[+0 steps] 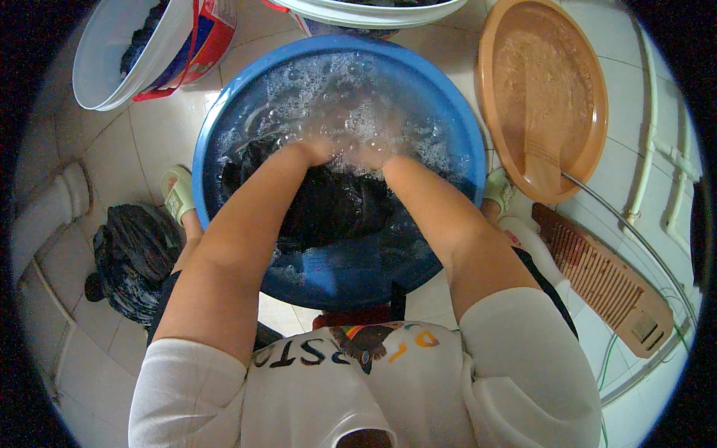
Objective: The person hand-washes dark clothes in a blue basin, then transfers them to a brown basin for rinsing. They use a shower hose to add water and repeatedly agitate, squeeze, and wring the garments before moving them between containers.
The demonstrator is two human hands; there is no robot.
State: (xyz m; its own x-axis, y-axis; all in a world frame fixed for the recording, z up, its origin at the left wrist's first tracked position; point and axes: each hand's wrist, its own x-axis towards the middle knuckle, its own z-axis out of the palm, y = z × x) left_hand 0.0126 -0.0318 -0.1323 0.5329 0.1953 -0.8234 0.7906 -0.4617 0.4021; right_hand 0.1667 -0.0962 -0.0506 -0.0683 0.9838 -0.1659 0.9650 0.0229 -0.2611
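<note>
Both my forearms reach down into a round blue basin [472, 123] of soapy water. My left hand [320, 149] is under the suds at the middle, beside a dark wet cloth [332, 213]. Close to its right is my right hand [367, 154], also sunk in the foamy water. Water and bubbles hide the fingers of both hands, so whether they grip the cloth does not show. The cloth lies bunched beneath and in front of my wrists, partly above the surface.
An orange basin [491, 82] with water and a hose [597, 196] stands at right, above a brown washboard [605, 280]. White buckets [112, 56] [366, 13] with dark cloth are at the back. A dark bundle [134, 257] lies left on the tiles. Pipes [648, 134] run along the right wall.
</note>
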